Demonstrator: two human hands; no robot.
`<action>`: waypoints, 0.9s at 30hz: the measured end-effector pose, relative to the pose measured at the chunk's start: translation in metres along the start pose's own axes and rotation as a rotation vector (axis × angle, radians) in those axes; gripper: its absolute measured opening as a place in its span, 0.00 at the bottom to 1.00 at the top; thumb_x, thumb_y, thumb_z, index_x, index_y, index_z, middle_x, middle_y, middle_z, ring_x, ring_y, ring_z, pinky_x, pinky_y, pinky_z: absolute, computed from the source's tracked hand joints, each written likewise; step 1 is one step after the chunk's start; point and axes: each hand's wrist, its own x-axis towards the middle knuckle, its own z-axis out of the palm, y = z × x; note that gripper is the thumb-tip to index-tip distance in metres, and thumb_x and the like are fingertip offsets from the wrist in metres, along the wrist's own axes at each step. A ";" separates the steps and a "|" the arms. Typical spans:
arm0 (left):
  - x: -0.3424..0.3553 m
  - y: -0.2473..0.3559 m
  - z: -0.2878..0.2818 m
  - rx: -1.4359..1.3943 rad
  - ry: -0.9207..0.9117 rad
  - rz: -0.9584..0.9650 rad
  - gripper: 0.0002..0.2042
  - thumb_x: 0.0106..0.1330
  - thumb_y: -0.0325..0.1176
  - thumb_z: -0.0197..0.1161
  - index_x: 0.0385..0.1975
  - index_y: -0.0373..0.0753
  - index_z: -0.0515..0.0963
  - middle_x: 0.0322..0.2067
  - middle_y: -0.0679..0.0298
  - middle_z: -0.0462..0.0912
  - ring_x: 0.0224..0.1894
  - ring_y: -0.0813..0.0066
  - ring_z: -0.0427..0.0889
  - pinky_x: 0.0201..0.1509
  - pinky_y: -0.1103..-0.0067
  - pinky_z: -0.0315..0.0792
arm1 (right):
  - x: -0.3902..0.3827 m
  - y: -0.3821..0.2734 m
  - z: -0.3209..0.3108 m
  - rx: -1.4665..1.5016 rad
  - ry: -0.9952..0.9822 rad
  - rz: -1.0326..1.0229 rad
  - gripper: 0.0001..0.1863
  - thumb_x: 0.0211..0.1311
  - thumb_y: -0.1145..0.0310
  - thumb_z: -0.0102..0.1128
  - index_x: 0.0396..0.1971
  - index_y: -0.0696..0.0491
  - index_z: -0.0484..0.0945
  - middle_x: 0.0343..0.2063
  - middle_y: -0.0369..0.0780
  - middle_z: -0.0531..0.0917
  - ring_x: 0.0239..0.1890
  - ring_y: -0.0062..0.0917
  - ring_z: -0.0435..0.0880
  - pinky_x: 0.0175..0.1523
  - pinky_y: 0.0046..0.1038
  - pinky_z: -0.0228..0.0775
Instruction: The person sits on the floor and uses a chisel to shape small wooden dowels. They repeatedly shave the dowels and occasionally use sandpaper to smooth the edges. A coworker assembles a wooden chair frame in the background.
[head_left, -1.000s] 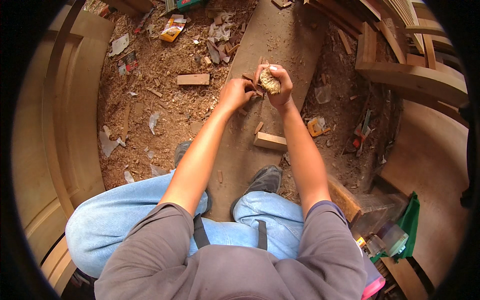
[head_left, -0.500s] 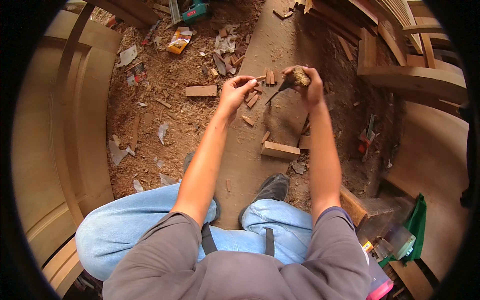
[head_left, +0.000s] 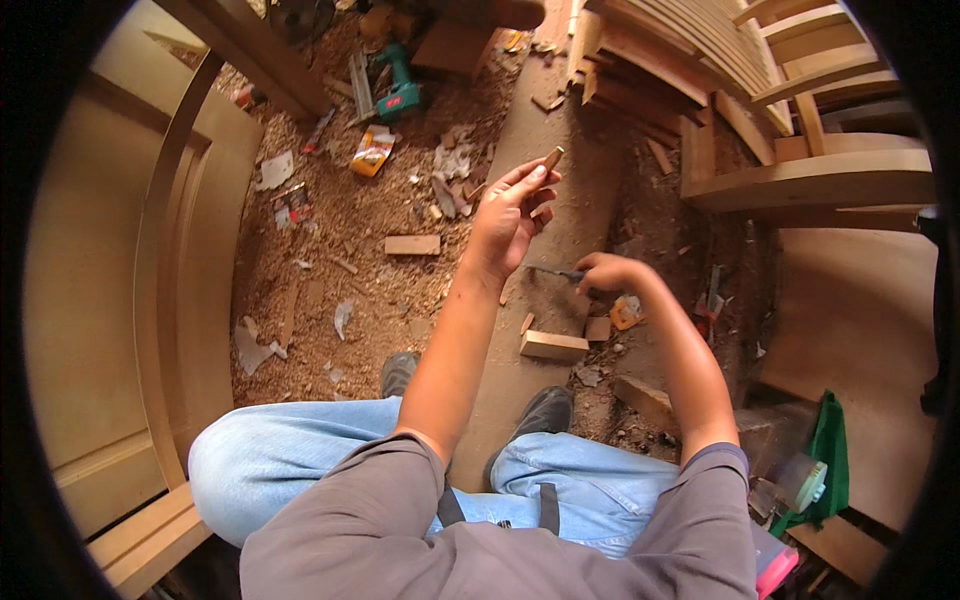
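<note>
The left hand (head_left: 508, 222) has lifted, pinching a small wood piece (head_left: 551, 160) at its fingertips, while the right hand (head_left: 603, 272) dropped below it, apparently gripping a thin dark tool (head_left: 553, 271) over the plank (head_left: 520, 330).

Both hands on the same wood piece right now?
No. The left hand holds a small wood piece up alone, while the right hand sits lower, apart, holding a thin dark tool.
</note>
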 end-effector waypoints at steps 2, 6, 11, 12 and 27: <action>-0.001 0.003 0.024 0.007 -0.050 0.005 0.08 0.71 0.36 0.61 0.45 0.44 0.79 0.40 0.70 0.84 0.40 0.81 0.80 0.44 0.79 0.72 | -0.010 -0.007 0.000 -0.063 0.030 0.005 0.25 0.51 0.63 0.65 0.48 0.61 0.81 0.46 0.49 0.84 0.47 0.37 0.82 0.51 0.37 0.72; 0.001 0.009 0.069 0.117 -0.014 0.151 0.07 0.69 0.36 0.64 0.42 0.44 0.81 0.35 0.72 0.85 0.34 0.89 0.78 0.36 0.86 0.69 | -0.082 -0.023 -0.024 0.166 0.307 0.010 0.16 0.55 0.63 0.63 0.37 0.60 0.81 0.35 0.45 0.83 0.44 0.33 0.80 0.50 0.35 0.69; 0.013 0.012 0.102 0.066 0.021 0.283 0.05 0.68 0.33 0.66 0.40 0.42 0.82 0.32 0.72 0.84 0.30 0.90 0.75 0.34 0.89 0.67 | -0.219 -0.053 -0.039 0.856 0.499 -0.383 0.18 0.52 0.74 0.63 0.44 0.56 0.71 0.27 0.39 0.80 0.28 0.24 0.81 0.37 0.25 0.75; 0.015 0.011 0.105 0.057 0.013 0.294 0.05 0.68 0.33 0.66 0.40 0.42 0.82 0.32 0.72 0.84 0.30 0.90 0.75 0.34 0.89 0.67 | -0.239 -0.058 -0.036 0.871 0.506 -0.378 0.19 0.51 0.76 0.62 0.44 0.56 0.70 0.27 0.41 0.80 0.27 0.25 0.81 0.35 0.26 0.75; 0.032 -0.027 0.084 0.316 -0.030 0.242 0.06 0.67 0.30 0.65 0.38 0.35 0.82 0.30 0.69 0.83 0.32 0.84 0.77 0.39 0.85 0.71 | -0.195 -0.062 0.013 1.206 0.736 -0.606 0.38 0.68 0.76 0.49 0.75 0.44 0.48 0.22 0.42 0.77 0.20 0.28 0.79 0.27 0.30 0.78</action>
